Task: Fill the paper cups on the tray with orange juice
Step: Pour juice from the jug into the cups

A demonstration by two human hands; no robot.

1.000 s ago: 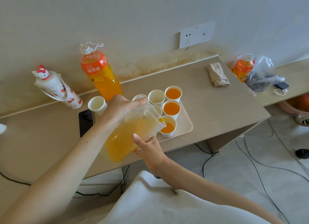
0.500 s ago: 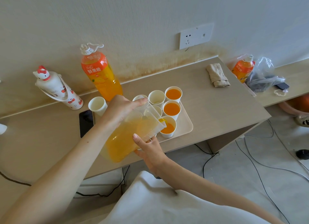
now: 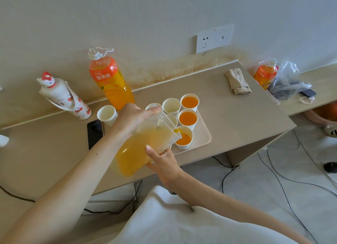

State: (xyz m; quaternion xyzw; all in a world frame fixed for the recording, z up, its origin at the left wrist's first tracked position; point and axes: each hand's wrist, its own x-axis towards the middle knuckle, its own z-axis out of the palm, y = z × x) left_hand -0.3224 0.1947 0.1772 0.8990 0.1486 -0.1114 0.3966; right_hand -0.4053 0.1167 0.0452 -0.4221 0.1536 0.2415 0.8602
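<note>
A clear plastic pitcher (image 3: 144, 149) of orange juice is tilted to the right over the cream tray (image 3: 203, 134). Juice runs from its spout into the near cup (image 3: 184, 139). My left hand (image 3: 132, 118) grips the pitcher from above. My right hand (image 3: 162, 161) holds it from below, thumb on its side. Two cups at the tray's right, one (image 3: 188, 118) and another (image 3: 189, 102), hold juice. The far middle cup (image 3: 171, 106) looks empty. Further cups sit partly hidden behind the pitcher.
A large orange juice bottle (image 3: 109, 80) stands by the wall, with a loose paper cup (image 3: 107, 114), a black phone (image 3: 94, 132) and a white cat-topped flask (image 3: 63, 97) to its left. A folded cloth (image 3: 238, 81) lies far right. Cables cross the floor.
The pitcher stays tilted over the near cup and juice keeps flowing into it. Both hands hold nearly the same place.
</note>
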